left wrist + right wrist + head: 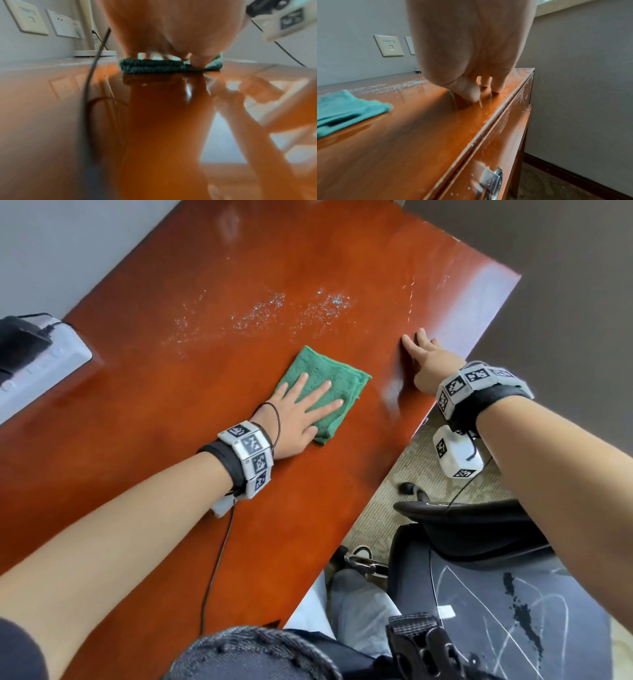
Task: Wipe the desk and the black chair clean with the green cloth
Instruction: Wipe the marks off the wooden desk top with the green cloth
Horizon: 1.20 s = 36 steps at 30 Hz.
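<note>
Fingers spread and straight, the left hand (301, 409) presses flat on the folded green cloth (334, 378) in the middle of the reddish-brown desk (191, 392). The right hand (430, 364) rests its straight fingertips (496, 86) on the desktop near the front edge, holding nothing. Pale speckled residue (274, 309) lies just beyond the cloth. The black chair (496, 577), scrawled with white marks, stands beside the desk.
</note>
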Available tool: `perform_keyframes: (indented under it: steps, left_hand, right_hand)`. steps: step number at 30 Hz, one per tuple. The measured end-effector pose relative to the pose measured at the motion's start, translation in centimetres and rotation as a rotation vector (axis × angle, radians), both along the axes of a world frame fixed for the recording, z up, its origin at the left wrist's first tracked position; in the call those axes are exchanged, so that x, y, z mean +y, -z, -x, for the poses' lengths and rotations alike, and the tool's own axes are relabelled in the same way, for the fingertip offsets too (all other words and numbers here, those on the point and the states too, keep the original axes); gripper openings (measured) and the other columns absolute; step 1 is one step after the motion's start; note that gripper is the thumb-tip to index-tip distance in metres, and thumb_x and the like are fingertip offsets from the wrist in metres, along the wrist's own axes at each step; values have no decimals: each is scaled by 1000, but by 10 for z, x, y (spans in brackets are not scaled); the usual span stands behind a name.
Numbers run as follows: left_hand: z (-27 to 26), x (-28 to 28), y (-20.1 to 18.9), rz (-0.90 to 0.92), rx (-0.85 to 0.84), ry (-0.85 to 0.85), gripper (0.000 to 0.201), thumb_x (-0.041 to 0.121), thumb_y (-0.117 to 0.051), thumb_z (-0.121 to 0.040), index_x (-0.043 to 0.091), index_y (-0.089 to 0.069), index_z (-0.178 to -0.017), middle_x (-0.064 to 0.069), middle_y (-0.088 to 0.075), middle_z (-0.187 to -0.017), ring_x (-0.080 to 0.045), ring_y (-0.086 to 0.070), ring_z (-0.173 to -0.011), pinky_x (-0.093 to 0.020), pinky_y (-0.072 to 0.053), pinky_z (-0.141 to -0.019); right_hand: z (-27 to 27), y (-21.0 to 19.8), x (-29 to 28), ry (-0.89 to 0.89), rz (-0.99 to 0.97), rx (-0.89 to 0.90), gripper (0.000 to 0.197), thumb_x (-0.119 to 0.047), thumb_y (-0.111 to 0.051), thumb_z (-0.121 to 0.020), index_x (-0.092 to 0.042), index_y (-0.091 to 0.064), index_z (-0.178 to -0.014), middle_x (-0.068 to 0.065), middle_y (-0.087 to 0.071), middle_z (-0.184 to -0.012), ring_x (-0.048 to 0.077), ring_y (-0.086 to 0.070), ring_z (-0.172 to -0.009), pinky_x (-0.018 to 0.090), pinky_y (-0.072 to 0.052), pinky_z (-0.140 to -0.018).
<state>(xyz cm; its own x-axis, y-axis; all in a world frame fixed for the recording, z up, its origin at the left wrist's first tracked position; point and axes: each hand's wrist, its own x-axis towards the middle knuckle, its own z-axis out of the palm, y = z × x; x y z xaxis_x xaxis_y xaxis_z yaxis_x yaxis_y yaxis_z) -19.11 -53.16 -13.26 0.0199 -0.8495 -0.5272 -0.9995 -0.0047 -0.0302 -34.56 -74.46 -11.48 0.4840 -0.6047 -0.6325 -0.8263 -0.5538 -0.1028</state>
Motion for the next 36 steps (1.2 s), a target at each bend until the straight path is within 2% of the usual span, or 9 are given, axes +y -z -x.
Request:
perform_keyframes:
  steps: [4, 7, 9, 11, 17, 25, 31, 33, 36]
  left_hand:
    - [4, 38, 2, -36, 31, 175, 54, 41, 5, -87, 41, 28, -136, 5, 26, -151, -38, 10, -144, -53, -6, -115]
    - [30, 51, 2, -103, 48, 298, 54, 41, 1, -89, 42, 32, -133, 8, 36, -143, -34, 27, -136, -55, 1, -114]
    - [53, 48, 1, -100, 87, 288, 58, 40, -13, -97, 42, 27, -138, 9, 37, -144, -34, 29, -137, -57, 4, -113]
    - [71, 38, 1, -62, 103, 264, 61, 39, -22, -100, 41, 17, -146, 7, 29, -153, -39, 22, -141, -60, 3, -112]
    - [94, -12, 2, -15, 115, 183, 60, 40, -26, -100, 40, 9, -149, 3, 18, -159, -40, 15, -143, -61, -3, -112]
    - [61, -62, -3, -16, 116, -12, 58, 39, -26, -100, 43, 4, -149, 7, 16, -159, -35, 12, -145, -56, -5, -116]
    - [8, -36, -14, -104, 83, -175, 61, 36, -29, -101, 44, 9, -148, 6, 21, -158, -36, 14, -144, -54, -6, -116]
    - [4, -18, -15, -142, 39, -133, 62, 35, -27, -101, 44, 13, -147, 5, 23, -157, -38, 14, -144, -54, -9, -115]
    - [12, 17, -18, -182, -54, 49, 62, 37, -24, -102, 43, 22, -144, 2, 27, -156, -40, 13, -144, -53, -16, -114]
  right_hand:
    - [-1, 2, -1, -6, 2, 15, 84, 5, -33, -86, -32, 5, -151, -6, 17, -158, 20, 6, -147, 44, -25, -114]
    - [0, 4, 0, -8, 18, 6, 83, 1, -35, -87, -33, 5, -150, -6, 15, -158, 21, 2, -146, 42, -29, -111]
    - [0, 4, 0, -4, 14, 13, 83, 1, -35, -87, -33, 5, -150, -6, 15, -158, 21, 1, -146, 42, -29, -111]
    - [0, 5, 0, -8, 26, 17, 83, 1, -34, -86, -34, 5, -150, -7, 15, -158, 21, 2, -146, 42, -30, -110]
    - [-2, 3, -1, 13, 5, 13, 82, 3, -31, -85, -33, 2, -151, -7, 14, -158, 20, 5, -146, 42, -23, -115]
    - [-1, -4, -1, 31, -42, -8, 82, 7, -30, -85, -33, 0, -151, -8, 14, -158, 19, 7, -146, 43, -19, -116]
    - [-1, -3, -2, 60, -74, -12, 81, 6, -28, -87, -34, 1, -151, -8, 16, -158, 19, 7, -146, 42, -15, -117]
    - [-1, -3, -3, 74, -87, -10, 82, 6, -28, -86, -35, 2, -150, -8, 17, -157, 20, 6, -146, 43, -17, -116]
    - [-2, -2, -2, 27, -62, -9, 82, 4, -31, -85, -32, 2, -151, -5, 16, -158, 22, 6, -146, 45, -18, -116]
